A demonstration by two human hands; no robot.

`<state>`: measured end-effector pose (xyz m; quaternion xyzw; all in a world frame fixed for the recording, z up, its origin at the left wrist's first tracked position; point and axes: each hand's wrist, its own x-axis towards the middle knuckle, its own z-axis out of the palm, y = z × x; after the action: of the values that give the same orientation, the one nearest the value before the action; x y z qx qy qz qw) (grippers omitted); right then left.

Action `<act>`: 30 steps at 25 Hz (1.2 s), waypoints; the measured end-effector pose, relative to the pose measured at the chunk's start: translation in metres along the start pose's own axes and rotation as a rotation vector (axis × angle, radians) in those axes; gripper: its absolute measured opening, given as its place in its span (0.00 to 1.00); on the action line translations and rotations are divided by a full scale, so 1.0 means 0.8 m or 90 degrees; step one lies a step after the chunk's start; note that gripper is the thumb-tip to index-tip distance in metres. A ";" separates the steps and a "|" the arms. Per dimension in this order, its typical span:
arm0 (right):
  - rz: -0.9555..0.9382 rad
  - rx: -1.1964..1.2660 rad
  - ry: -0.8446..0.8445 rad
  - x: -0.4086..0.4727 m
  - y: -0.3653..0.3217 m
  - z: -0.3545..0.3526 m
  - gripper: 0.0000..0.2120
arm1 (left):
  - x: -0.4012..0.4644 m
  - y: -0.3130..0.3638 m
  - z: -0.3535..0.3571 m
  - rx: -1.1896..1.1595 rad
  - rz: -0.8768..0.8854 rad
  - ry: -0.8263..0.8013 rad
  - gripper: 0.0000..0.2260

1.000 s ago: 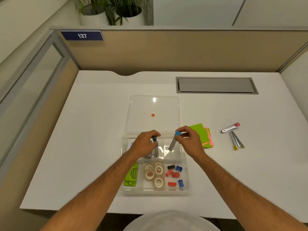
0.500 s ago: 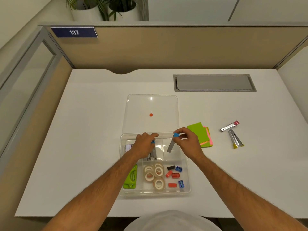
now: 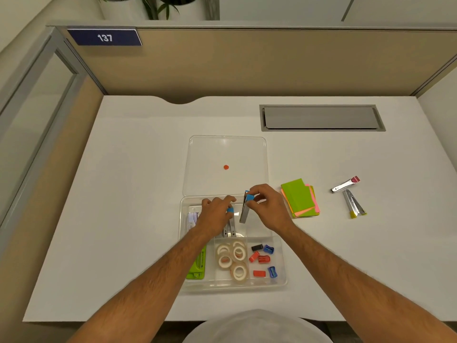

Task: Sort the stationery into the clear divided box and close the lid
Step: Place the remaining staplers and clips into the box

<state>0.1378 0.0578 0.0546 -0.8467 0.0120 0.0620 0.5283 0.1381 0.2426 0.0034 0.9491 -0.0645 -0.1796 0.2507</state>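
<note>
The clear divided box [image 3: 282, 280] lies in front of me, its lid [image 3: 226, 149] flat open behind it. My left hand [image 3: 214, 215] is down in the box's upper middle compartment, fingers closed on a blue-capped metal staple remover [image 3: 230, 219] lying among others there. Just above the same compartment my right hand [image 3: 268, 206] pinches another blue-capped staple remover [image 3: 244, 211], which hangs tilted. Tape rolls [image 3: 233, 258], small sharpeners [image 3: 263, 259] and a green stapler [image 3: 197, 268] fill the front compartments. Two more staple removers [image 3: 346, 185], [image 3: 353, 205] and sticky notes [image 3: 299, 200] lie on the desk to the right.
The white desk [image 3: 123, 194] has a grey cable hatch [image 3: 320, 117] at the back right and tan partition walls behind and to the left. A number plate reading 137 [image 3: 105, 37] hangs on the partition. The desk's front edge is close to my body.
My left hand has lowered its staple remover into the upper middle compartment. My right hand has stayed nearly in place, holding its staple remover above the box.
</note>
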 end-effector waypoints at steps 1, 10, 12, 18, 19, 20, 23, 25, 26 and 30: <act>-0.007 -0.022 -0.011 0.002 0.002 0.003 0.10 | 0.000 -0.001 0.000 -0.006 -0.002 -0.009 0.17; 0.023 -0.285 -0.139 0.013 0.025 0.026 0.07 | 0.001 -0.004 -0.002 0.075 0.044 0.026 0.11; 0.030 -0.347 -0.164 0.017 0.025 0.033 0.08 | 0.001 -0.005 -0.001 0.091 0.050 0.031 0.12; 0.004 -0.491 -0.202 0.021 0.025 0.050 0.11 | 0.004 -0.008 0.001 0.046 0.059 0.039 0.07; -0.005 -0.506 -0.211 0.022 0.026 0.051 0.12 | 0.004 -0.008 0.002 0.044 0.061 0.038 0.08; -0.013 -0.519 -0.218 0.023 0.028 0.051 0.12 | 0.004 -0.008 0.003 0.042 0.062 0.039 0.08; -0.007 -0.536 -0.215 0.027 0.029 0.054 0.13 | 0.004 -0.006 0.006 0.040 0.057 0.046 0.08; 0.008 -0.528 -0.208 0.029 0.029 0.056 0.12 | 0.004 -0.005 0.008 0.048 0.053 0.045 0.09; 0.013 -0.522 -0.205 0.030 0.029 0.057 0.11 | 0.003 -0.005 0.009 0.051 0.051 0.045 0.09; 0.013 -0.513 -0.198 0.032 0.034 0.059 0.09 | 0.005 -0.006 0.008 0.052 0.062 0.041 0.09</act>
<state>0.1567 0.0894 0.0069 -0.9657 -0.0846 0.1938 0.1504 0.1397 0.2431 -0.0057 0.9596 -0.1097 -0.1335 0.2220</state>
